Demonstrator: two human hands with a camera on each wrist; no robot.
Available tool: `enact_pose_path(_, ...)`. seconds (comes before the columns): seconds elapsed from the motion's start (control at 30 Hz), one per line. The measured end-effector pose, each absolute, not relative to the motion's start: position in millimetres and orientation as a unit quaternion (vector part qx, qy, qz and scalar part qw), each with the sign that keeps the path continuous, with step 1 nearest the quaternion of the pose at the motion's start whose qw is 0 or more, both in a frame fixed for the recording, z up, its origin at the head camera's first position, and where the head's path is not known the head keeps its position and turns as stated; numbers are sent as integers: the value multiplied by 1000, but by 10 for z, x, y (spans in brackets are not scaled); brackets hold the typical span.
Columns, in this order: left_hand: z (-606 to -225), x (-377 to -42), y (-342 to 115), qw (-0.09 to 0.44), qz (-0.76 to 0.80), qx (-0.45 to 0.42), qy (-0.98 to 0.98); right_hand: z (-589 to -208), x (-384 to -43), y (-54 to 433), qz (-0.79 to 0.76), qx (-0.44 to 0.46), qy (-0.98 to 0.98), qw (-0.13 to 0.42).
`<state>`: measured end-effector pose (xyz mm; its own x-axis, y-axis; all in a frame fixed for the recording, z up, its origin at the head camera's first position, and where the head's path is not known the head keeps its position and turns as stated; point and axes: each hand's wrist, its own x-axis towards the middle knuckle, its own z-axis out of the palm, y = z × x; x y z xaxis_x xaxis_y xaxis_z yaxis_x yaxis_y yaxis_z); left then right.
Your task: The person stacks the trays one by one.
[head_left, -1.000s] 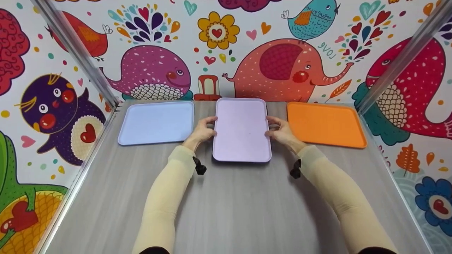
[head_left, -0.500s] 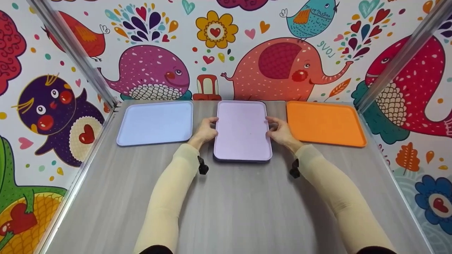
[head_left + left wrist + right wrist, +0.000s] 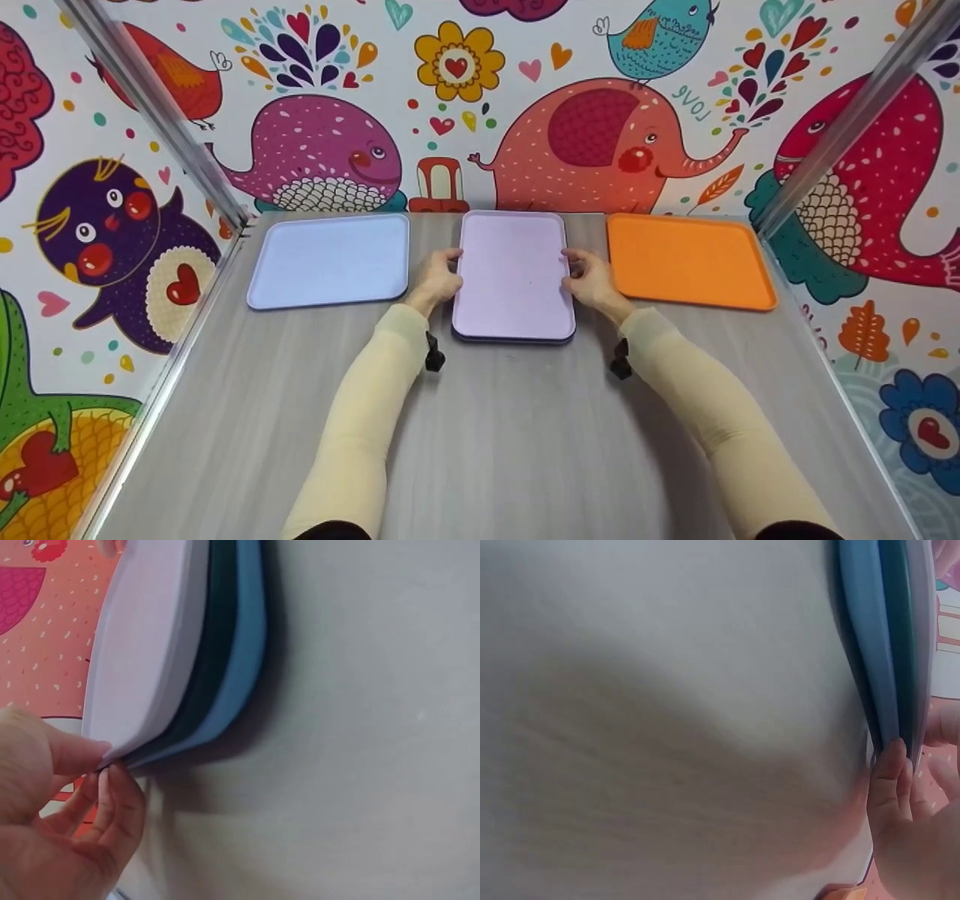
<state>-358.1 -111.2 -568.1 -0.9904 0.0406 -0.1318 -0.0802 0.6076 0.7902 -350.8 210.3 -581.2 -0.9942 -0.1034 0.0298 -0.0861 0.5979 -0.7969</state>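
Note:
A lilac tray [image 3: 514,276] lies at the middle back of the table, its long sides pointing away from me. It tops a stack: a dark green tray [image 3: 219,622] and a blue tray [image 3: 251,622] show beneath it in the left wrist view. My left hand [image 3: 436,277] pinches the lilac tray's left edge, thumb on the rim and fingers curled below. On the opposite edge my right hand [image 3: 596,281] grips with thumb and fingers; in the right wrist view one fingertip lies against the blue tray's side. The undersides are hidden.
To the left lies a light blue tray [image 3: 330,261], and to the right an orange tray [image 3: 690,261], both flat on the grey table [image 3: 510,450]. Patterned walls [image 3: 450,112] close off the back and sides, with metal posts [image 3: 157,112] at the corners.
Both hands keep their hold on the stack's sides. The near edge of the lilac tray has shifted slightly back, and more of the dark rim below it shows.

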Motion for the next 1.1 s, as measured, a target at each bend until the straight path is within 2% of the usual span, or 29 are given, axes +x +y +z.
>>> enact_pose_path(0.27,-6145,-3988,-1231,71,408,-1,910,-5702,-3518,2091,-440,-46,896,35)
enact_pose_path(0.37,-6136,-3959,-1249,60,406,12,912,-5672,-3526,2071,-442,-38,896,35)
enact_pose_path(0.53,-6020,-3860,-1346,42,407,41,911,-5586,-3546,1974,-439,-27,898,3)
enact_pose_path(0.73,-6011,-3966,-1603,4,414,46,909,-5406,-3556,1776,-462,-38,886,-16)
enact_pose_path(0.97,-5406,-3549,-1872,12,431,23,902,-5297,-3545,1428,-526,-75,847,6)
enact_pose_path(1.1,-5260,-3464,-2076,25,452,0,892,-5234,-3534,1190,-556,-74,827,42)
